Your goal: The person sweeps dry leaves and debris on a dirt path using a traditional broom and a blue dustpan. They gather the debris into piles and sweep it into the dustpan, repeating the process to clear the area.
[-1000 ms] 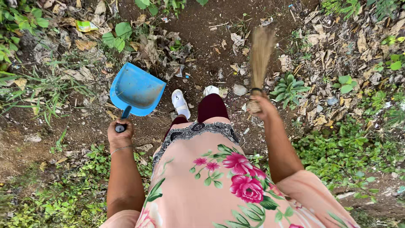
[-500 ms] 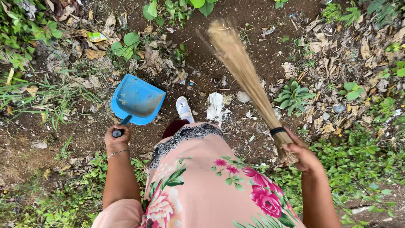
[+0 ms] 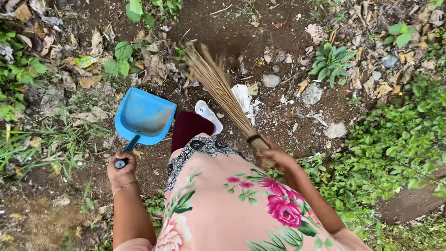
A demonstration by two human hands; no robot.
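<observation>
Blue dustpan point(image 3: 145, 116) gripped in our left hand point(image 3: 121, 168), angled to catch; right hand point(image 3: 274, 158) clenches straw broom point(image 3: 218, 86) sweeping litter point(image 3: 246, 100).

Crumpled yellow-green wrapper point(image 3: 86, 61) — among dry leaves

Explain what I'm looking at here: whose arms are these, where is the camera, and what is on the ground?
The camera sits on a person's head and looks straight down, so you see their own floral dress and arms. The left hand grips the handle of a blue dustpan. The right hand holds a stick broom whose bristles point away, toward the bare dirt. On that dirt lie dry leaves, small stones and crumpled white litter. Green plants edge the patch. One white shoe shows.
</observation>
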